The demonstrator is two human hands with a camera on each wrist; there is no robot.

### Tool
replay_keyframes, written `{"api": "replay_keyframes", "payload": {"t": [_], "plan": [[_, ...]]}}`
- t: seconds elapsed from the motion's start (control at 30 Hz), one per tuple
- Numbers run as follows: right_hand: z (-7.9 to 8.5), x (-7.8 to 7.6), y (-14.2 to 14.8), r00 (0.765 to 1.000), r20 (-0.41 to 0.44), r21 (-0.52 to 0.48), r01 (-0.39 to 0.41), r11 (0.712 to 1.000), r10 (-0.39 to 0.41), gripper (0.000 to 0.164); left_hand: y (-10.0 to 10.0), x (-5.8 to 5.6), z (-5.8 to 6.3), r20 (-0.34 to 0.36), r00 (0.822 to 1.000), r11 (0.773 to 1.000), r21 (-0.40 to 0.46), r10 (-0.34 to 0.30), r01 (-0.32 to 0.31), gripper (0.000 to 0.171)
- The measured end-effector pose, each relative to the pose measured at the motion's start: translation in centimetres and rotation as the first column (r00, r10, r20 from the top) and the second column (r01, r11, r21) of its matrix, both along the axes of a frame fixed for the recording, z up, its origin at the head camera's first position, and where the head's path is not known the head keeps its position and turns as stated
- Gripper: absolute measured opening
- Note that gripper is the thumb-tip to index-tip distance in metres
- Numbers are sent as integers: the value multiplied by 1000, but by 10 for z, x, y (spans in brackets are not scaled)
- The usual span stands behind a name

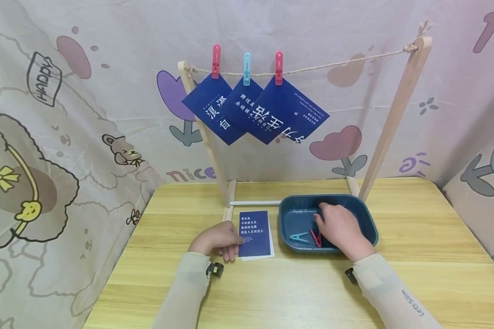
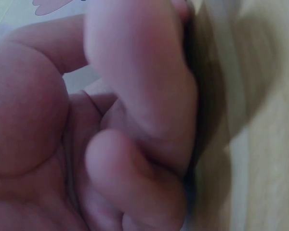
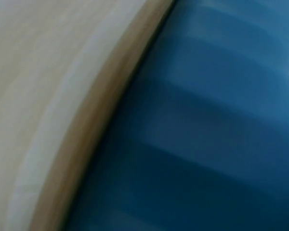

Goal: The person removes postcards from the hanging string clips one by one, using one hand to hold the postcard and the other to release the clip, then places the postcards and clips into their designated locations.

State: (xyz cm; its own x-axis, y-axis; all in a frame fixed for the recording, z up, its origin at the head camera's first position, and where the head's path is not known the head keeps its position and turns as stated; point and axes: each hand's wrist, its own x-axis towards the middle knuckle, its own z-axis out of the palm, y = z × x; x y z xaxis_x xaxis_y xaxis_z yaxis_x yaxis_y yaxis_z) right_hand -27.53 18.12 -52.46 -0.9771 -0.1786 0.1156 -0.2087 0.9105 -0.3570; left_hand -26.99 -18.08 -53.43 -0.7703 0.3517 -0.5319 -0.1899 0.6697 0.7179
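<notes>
My left hand [image 1: 222, 238] rests on the table at the left edge of a stack of blue cards [image 1: 255, 235], its fingertips overlapping that edge. Its fingers look curled in the left wrist view; I cannot tell whether they pinch a card. Inside a dark blue plastic basin [image 1: 286, 214], my right hand [image 1: 340, 226] reaches down with fingers loosely bent and nothing visible in them. A light blue clothespin [image 1: 299, 237] and a red clothespin [image 1: 316, 238] lie on the basin floor, left of that hand. Only blurred blue basin wall and table appear in the right wrist view.
Behind the cards stands a wooden frame [image 1: 389, 119] with a twine line [image 1: 341, 63] strung across. Three blue cards [image 1: 214, 107] hang from it, overlapping, clipped by two red clothespins [image 1: 216, 61] and a light blue one [image 1: 247, 68]. Printed cloth [image 1: 119, 91] surrounds the table.
</notes>
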Motion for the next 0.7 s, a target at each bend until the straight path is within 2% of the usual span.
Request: {"api": "replay_keyframes", "payload": {"t": [0.7], "plan": [[1,1,0,1000,2,-7,3,1000,-3,38,0,-1,-2,9,1000,1000,-6,4,-4,38]]}}
